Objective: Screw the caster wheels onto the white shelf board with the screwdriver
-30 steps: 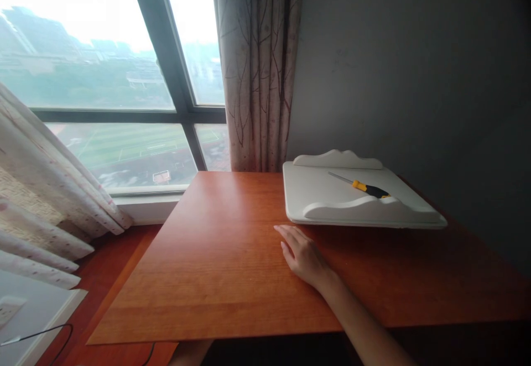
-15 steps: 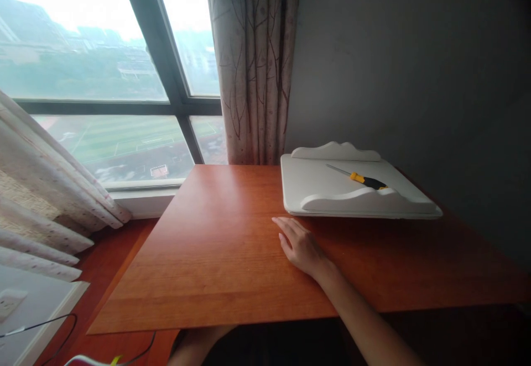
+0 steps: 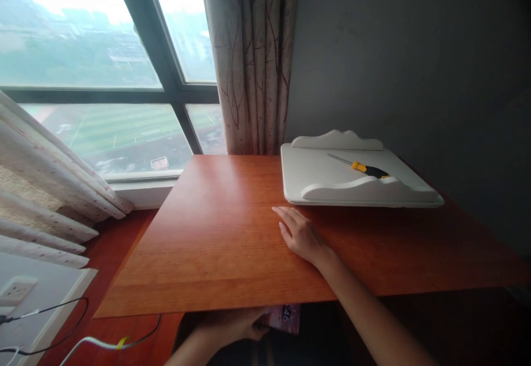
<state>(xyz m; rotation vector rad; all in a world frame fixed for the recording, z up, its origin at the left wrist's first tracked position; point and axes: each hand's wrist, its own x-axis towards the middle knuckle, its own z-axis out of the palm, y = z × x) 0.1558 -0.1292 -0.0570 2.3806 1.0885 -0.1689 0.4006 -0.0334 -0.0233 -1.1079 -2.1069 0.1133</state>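
My right hand [image 3: 299,235] lies flat, fingers stretched out, on the reddish wooden table top [image 3: 215,244], just in front of a white board [image 3: 315,181] with wavy raised edges. A yellow and black screwdriver [image 3: 364,168] lies on that board. My left hand [image 3: 234,325] is below the table's near edge, fingers curled against a pink thing [image 3: 286,316] with dark print; the table edge hides most of it.
A grey wall rises right behind the white board. A patterned curtain [image 3: 253,62] hangs at the table's far edge beside a large window [image 3: 103,73]. At lower left, a white surface with a power socket [image 3: 16,288] and cables [image 3: 99,341].
The view has tilted down a little. My left hand has come into sight under the table's near edge, along with the pink thing. My right hand has stayed flat on the table.
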